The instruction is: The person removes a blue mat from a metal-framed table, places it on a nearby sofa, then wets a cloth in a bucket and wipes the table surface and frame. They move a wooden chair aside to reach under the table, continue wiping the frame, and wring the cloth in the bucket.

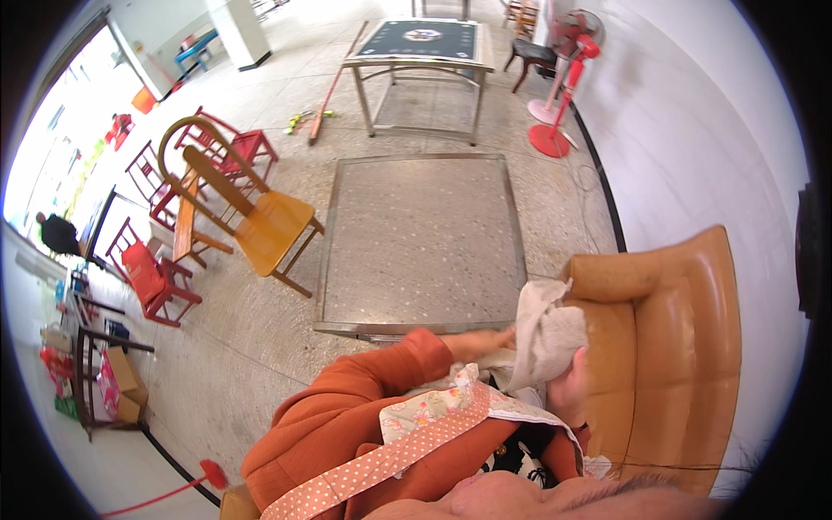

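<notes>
A crumpled beige cloth point(551, 331) hangs in front of my body, beside the arm of a tan sofa. My right hand point(571, 387) grips its lower right side, with the thumb up against the folds. My left hand point(484, 342) reaches in from the left out of an orange sleeve, its blurred fingertips at the cloth's left edge. Whether those fingers hold the cloth is unclear. Just beyond my hands stands a low square table point(416, 325) with a metal rim and a speckled-looking top. A floral apron point(416, 416) with a dotted strap covers my front.
The tan sofa point(676, 351) lies close on the right. A yellow wooden chair point(273, 227) touches the table's left side area, with red chairs point(244, 146) behind. Farther off are a mahjong-style table point(419, 42), a red stand fan point(549, 142) and a broom point(325, 104).
</notes>
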Demonstrator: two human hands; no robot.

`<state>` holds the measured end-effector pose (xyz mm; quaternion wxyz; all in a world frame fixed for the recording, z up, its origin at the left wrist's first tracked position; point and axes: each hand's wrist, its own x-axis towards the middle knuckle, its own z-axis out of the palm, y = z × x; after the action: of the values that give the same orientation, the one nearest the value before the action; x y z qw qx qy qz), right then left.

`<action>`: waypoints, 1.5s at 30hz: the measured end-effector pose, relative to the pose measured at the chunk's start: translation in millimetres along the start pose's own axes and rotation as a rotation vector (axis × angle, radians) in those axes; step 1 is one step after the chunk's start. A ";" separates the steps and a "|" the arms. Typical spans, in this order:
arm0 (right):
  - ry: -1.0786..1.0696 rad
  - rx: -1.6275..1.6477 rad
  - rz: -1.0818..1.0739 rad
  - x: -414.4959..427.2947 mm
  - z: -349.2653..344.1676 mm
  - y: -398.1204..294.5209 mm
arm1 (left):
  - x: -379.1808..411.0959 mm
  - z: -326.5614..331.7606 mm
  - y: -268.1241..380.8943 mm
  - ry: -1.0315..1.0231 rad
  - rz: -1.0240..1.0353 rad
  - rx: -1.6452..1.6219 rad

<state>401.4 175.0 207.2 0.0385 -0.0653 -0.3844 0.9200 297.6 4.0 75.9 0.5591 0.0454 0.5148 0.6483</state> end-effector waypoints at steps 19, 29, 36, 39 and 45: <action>-0.276 -0.158 0.635 114.1 8.1 69.1 | -116.3 -4.1 97.3 0.255 0.625 0.203; -1.018 -0.754 0.157 129.4 37.2 47.8 | -124.0 1.7 78.5 0.549 0.813 0.383; -0.426 0.081 0.835 153.1 -37.5 112.6 | -157.9 29.1 77.1 0.691 0.642 0.029; -0.394 0.181 0.824 151.3 -12.8 98.1 | -177.2 38.6 79.0 0.672 0.654 -0.051; -0.454 0.155 0.551 156.1 24.8 69.1 | -204.7 15.5 72.8 0.735 0.666 0.072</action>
<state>242.0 128.0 161.1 -0.2923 0.0426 -0.2803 0.9133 334.0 -133.2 241.2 0.1011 -0.0048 0.6574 0.7467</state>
